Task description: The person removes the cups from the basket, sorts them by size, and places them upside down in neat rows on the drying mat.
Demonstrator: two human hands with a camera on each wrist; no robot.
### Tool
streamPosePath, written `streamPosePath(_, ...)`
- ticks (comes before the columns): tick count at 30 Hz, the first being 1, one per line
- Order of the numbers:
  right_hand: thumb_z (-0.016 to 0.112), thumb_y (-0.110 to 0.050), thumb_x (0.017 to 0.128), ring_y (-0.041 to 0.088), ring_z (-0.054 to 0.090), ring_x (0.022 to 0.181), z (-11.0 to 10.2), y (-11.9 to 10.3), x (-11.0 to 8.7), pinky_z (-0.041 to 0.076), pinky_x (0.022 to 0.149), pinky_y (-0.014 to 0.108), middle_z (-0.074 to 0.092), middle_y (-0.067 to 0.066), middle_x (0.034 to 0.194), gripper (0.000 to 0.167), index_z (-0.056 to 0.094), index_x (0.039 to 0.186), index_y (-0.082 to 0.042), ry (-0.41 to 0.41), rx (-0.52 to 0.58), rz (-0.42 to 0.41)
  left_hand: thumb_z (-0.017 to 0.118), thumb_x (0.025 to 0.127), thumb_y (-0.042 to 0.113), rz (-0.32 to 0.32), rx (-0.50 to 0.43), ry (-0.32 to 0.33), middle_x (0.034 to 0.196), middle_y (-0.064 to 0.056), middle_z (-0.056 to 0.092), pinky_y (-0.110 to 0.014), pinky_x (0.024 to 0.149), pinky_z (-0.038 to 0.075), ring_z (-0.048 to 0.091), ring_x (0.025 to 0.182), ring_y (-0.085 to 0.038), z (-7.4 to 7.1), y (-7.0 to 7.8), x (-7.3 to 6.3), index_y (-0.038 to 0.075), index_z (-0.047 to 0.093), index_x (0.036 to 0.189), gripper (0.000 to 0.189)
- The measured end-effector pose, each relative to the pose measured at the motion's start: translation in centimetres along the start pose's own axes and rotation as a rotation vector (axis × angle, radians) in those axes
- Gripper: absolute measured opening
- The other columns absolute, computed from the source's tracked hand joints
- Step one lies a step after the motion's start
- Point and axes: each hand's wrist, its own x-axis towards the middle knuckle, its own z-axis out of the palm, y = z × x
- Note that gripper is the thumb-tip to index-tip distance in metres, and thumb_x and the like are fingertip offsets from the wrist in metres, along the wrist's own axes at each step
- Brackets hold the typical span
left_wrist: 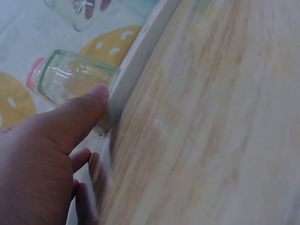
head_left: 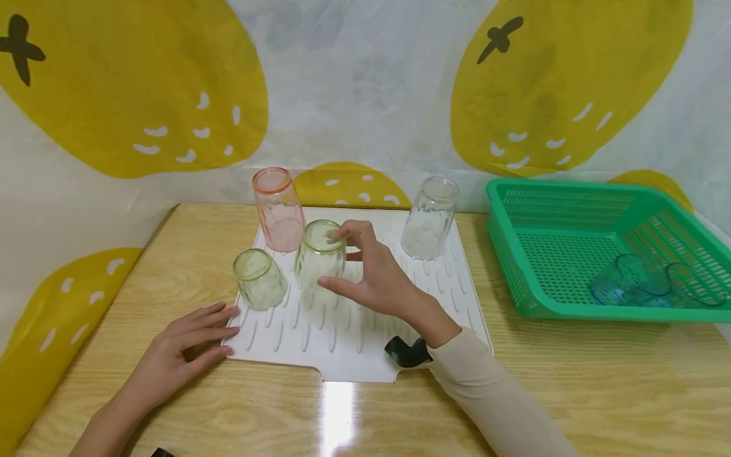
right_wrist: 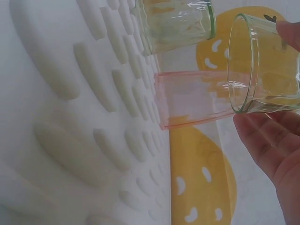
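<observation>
A pale green glass tumbler point(head_left: 311, 263) hangs just above a ridged white mat point(head_left: 360, 355), gripped between thumb and bent fingers of a person's right hand point(head_left: 379, 276) at its three o'clock side. A short pale green glass point(head_left: 263, 282) stands at eight o'clock, a tall pink-tinted glass point(head_left: 282, 219) near ten. The left hand point(head_left: 171, 355), fingers extended, touches the mat's edge at eight o'clock.

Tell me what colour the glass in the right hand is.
Pale green, see-through; the glass shows best in the head view.
</observation>
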Motion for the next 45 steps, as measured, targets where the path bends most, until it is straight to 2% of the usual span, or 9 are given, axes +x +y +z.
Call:
streamPosePath(8, 0.079, -0.022, 0.081, 0.02, 0.053, 0.118, 0.3, 0.3, 0.0, 0.05, 0.088, 0.031, 0.052, 0.007, 0.121, 0.063, 0.029, 0.119, -0.011, -0.037, 0.011, 0.043, 0.083, 0.069, 0.004, -0.009, 0.001, -0.011, 0.128, -0.006, 0.061, -0.02, 0.108, 0.025, 0.044, 0.129, -0.019, -0.1, 0.0, -0.1, 0.014, 0.074, 0.108, 0.041)
streamPosePath(14, 0.079, -0.02, 0.08, 0.014, 0.052, 0.116, 0.5, 0.8, 0.0, 0.049, 0.09, 0.031, 0.051, 0.004, 0.121, 0.06, 0.031, 0.116, -0.012, -0.094, 0.02, 0.092, 0.084, 0.068, 0.005, -0.01, 0.002, -0.01, 0.128, -0.006, 0.061, -0.019, 0.107, 0.025, 0.044, 0.129, -0.018, -0.1, 0.0, -0.1, 0.014, 0.074, 0.108, 0.042)
streamPosePath(19, 0.079, -0.019, 0.08, 0.013, 0.051, 0.112, 0.8, 1.2, -0.1, 0.048, 0.091, 0.027, 0.048, 0.005, 0.117, 0.059, 0.033, 0.115, -0.012, -0.146, 0.023, 0.13, 0.083, 0.068, 0.004, -0.009, -0.005, -0.009, 0.128, -0.006, 0.061, -0.019, 0.107, 0.025, 0.044, 0.13, -0.018, -0.2, 0.0, 0.0, 0.014, 0.074, 0.108, 0.042)
streamPosePath(26, 0.081, -0.018, 0.078, 0.013, 0.053, 0.11, 1.3, 1.6, -0.2, 0.047, 0.089, 0.022, 0.045, 0.001, 0.112, 0.061, 0.032, 0.115, -0.011, -0.178, -0.005, 0.133, 0.083, 0.069, 0.003, -0.025, -0.015, -0.016, 0.128, -0.006, 0.061, -0.019, 0.107, 0.026, 0.044, 0.129, -0.02, -0.1, -0.1, 0.1, 0.015, 0.074, 0.108, 0.042)
streamPosePath(35, 0.082, -0.019, 0.077, 0.014, 0.052, 0.112, 2.0, 1.9, -0.4, 0.047, 0.09, 0.024, 0.045, 0.002, 0.113, 0.062, 0.033, 0.115, -0.01, -0.212, -0.034, 0.155, 0.083, 0.069, 0.003, -0.013, -0.009, -0.008, 0.128, -0.007, 0.061, -0.019, 0.107, 0.026, 0.045, 0.129, -0.021, 0.0, -0.2, 0.0, 0.015, 0.074, 0.108, 0.042)
streamPosePath(45, 0.081, -0.019, 0.078, 0.014, 0.052, 0.112, 2.4, 1.8, -0.7, 0.048, 0.091, 0.025, 0.044, 0.002, 0.113, 0.062, 0.033, 0.116, -0.01, -0.222, -0.074, 0.134, 0.083, 0.068, 0.003, -0.012, -0.015, -0.012, 0.128, -0.007, 0.061, -0.02, 0.107, 0.026, 0.045, 0.128, -0.022, 0.0, -0.2, 0.0, 0.014, 0.074, 0.108, 0.043)
